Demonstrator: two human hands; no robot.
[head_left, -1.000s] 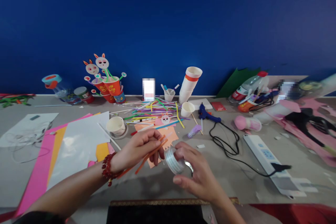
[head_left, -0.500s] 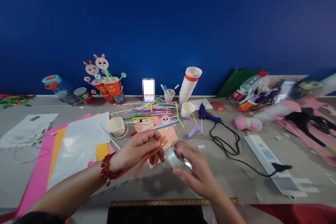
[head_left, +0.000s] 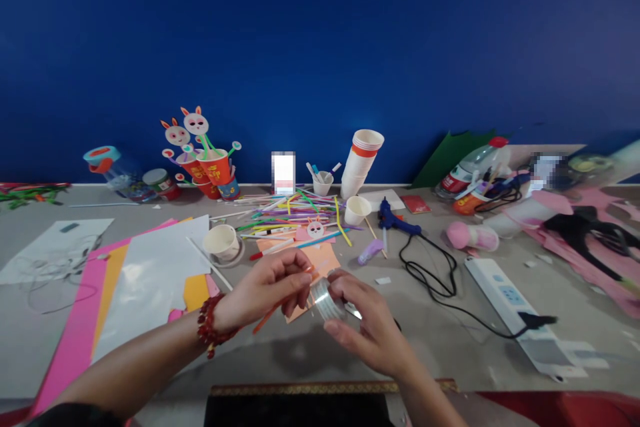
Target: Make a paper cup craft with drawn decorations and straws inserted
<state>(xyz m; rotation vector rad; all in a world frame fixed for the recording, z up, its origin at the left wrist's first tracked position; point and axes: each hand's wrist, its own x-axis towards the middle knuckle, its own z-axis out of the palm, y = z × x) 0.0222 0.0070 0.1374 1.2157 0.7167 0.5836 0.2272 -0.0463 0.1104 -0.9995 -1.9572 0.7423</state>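
My left hand (head_left: pixel 280 287), with a red bead bracelet (head_left: pixel 213 323) at the wrist, is closed on orange drinking straws (head_left: pixel 265 320). Most of their length is hidden behind the fingers and palm. Close beside it, my right hand (head_left: pixel 367 320) grips a roll of clear tape (head_left: pixel 327 300) by its edge. A shiny metal piece (head_left: pixel 353 310) shows under the right fingers; I cannot make out what it belongs to. An orange paper sheet (head_left: pixel 300 307) lies on the table beneath both hands, with a paper rabbit face (head_left: pixel 315 229) at its far edge.
Colourful straws and pens (head_left: pixel 290 213) lie in a pile at the back. A paper cup (head_left: pixel 221 243) stands left, stacked cups (head_left: pixel 360 163) behind. To the right are a blue glue gun (head_left: pixel 395 219), its cord, and a power strip (head_left: pixel 510 300). Paper sheets (head_left: pixel 155 280) cover the left.
My left hand has turned, so the orange straws show less and their ends are now mostly covered by the fingers. The tape roll has tilted slightly in my right hand.
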